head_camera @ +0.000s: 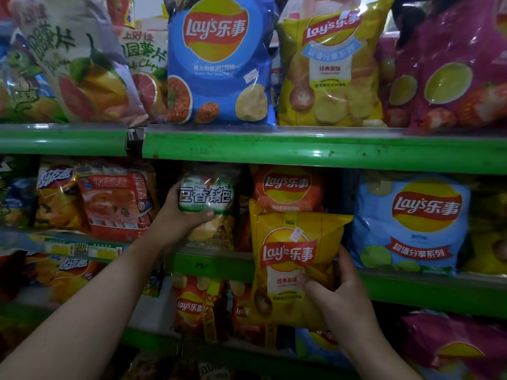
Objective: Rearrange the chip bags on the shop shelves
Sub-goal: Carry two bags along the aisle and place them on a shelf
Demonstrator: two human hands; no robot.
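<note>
Left hand (179, 215) reaches up, gripping white-green bag (205, 198) on middle shelf (214, 263). Right hand (340, 294) clasps yellow Lay's bag (290, 259) before shelf lip, overlapping orange bag (286, 187); neighbours packed close.

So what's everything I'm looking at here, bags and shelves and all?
Blue Lay's bag: one, blue, top shelf, centre.
Large yellow Lay's bag: one, yellow, top shelf, right of the blue one.
Magenta bag: one, magenta, top shelf, far right.
White fruit-print bags: at least two, white, top shelf, left.
Orange Lay's bag: one, orange, middle shelf, behind the held yellow bag.
Light blue Lay's bag: one, light blue, middle shelf, right.
White-green bag: one, middle shelf, held.
Small yellow Lay's bag: one, yellow, held before the shelves.
Shelf edges: several, green.
Left hand: grips white-green bag.
Right hand: grips small yellow Lay's bag.
</note>
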